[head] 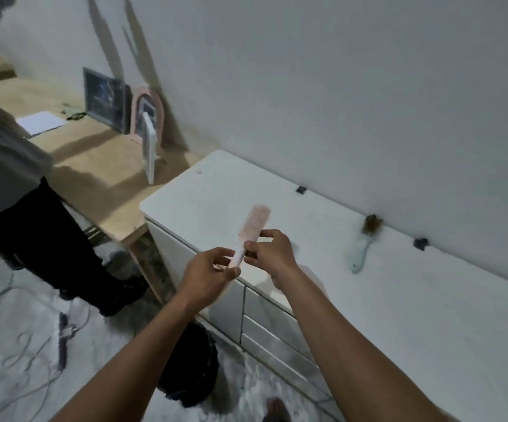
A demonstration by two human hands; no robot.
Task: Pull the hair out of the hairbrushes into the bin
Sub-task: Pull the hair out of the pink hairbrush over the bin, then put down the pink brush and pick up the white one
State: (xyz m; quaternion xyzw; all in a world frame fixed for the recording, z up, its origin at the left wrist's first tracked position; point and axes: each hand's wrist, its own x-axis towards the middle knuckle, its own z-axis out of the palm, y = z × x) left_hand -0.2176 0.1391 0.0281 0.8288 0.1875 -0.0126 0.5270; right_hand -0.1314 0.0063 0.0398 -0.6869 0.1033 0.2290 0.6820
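The person holds a pink hairbrush [255, 222] up in front of the body, over the front edge of a white chest of drawers [265, 327]. The left hand [208, 277] grips the lower end of the handle, fingers and thumb curled round it. The right hand [272, 254] is just above it, pinching the brush where the handle meets the head. A small dark bit shows under those fingertips, too blurred to tell what it is. The two hands are close together, nearly touching, and the brush head points up and away from the person.

A second, pale blue hairbrush [361, 252] lies on the white surface [399, 315] of the chest, well apart from the hands. Its head is against the wall and carries a clump of brown hair [372, 224].

A black bin [191, 367] stands on the floor beside the drawers, below the left forearm.

To the left, another person [18, 178] in dark trousers stands by a wooden desk [94, 166] bearing a picture frame [105, 100] and a sheet of paper [40, 123]. Cables [18, 360] lie on the floor.
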